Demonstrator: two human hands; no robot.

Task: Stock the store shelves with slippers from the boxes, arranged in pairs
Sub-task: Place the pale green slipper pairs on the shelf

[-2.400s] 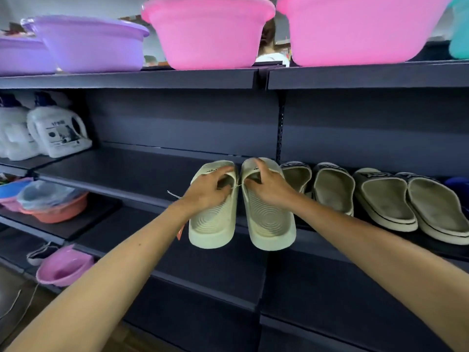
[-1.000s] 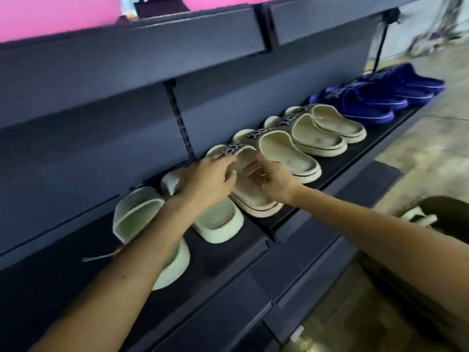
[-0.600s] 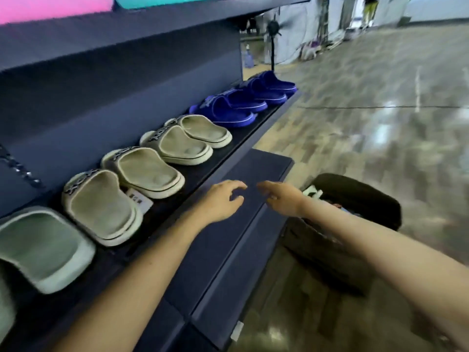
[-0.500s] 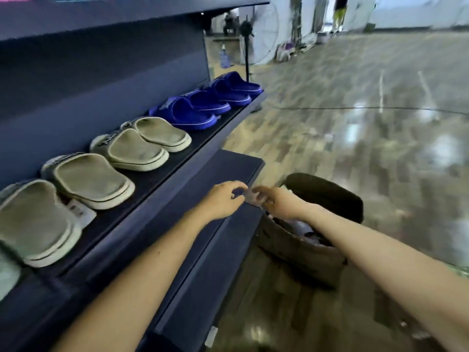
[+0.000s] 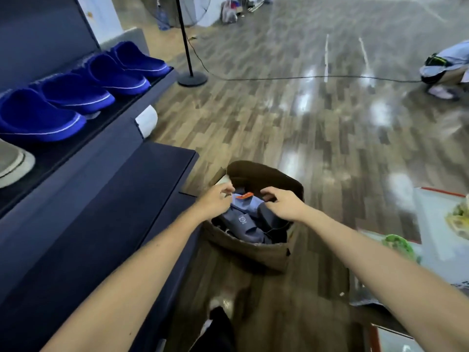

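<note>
"Turning from the dark metal shelf (image 5: 114, 194), where had the person reached?"

"Down into the brown cardboard box (image 5: 253, 254) on the floor. The right hand (image 5: 281, 203) curled round the grey-blue foam slippers (image 5: 243, 219) still inside; the left hand (image 5: 215, 199) pinched beside them, its hold unclear. Another pair was due."

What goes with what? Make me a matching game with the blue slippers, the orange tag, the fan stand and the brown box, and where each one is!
Things
1. blue slippers
2. orange tag
3. fan stand
4. brown box

Places
A. on the floor, past the end of the shelf
B. on the floor, open, with grey slippers inside
C. in a row on the shelf
D. on top of the grey slippers in the box

Pairs: 1-C, 2-D, 3-A, 4-B
</note>
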